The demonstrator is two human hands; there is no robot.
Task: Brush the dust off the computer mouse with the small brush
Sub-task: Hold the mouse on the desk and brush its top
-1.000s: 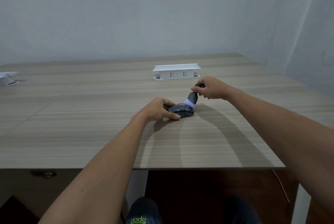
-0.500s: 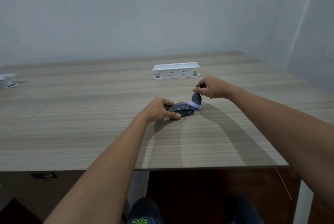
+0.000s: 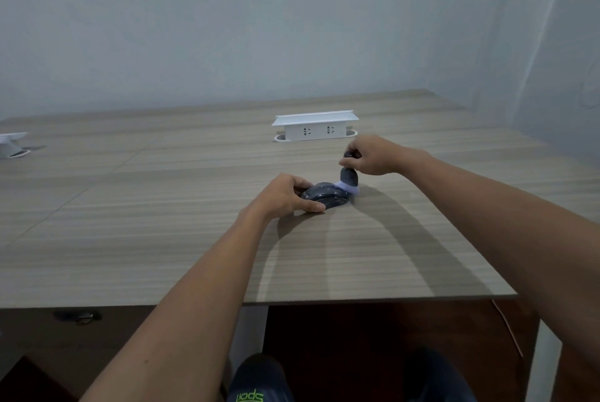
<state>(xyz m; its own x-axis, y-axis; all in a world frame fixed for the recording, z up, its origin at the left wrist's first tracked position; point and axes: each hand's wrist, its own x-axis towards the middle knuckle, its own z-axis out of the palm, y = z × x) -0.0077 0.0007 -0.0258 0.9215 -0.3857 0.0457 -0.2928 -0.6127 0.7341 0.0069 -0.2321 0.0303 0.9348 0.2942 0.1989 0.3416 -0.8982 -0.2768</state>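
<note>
A dark grey computer mouse [image 3: 328, 196] lies on the wooden table [image 3: 162, 239] near its middle. My left hand [image 3: 285, 195] grips the mouse from its left side, thumb along the near edge, and covers that end. My right hand [image 3: 373, 155] pinches the dark handle of a small brush [image 3: 349, 178] held upright. The brush's pale bristles touch the far right end of the mouse.
A white raised socket box [image 3: 315, 125] stands on the table just behind my right hand. Another white box [image 3: 11, 143] sits at the far left edge. The table's front edge runs below my forearms; my knees and dark floor show beneath it.
The brush moved from the top of the mouse to its right end, then stayed there. My right hand shifted slightly right and up. My left hand kept its hold on the mouse.
</note>
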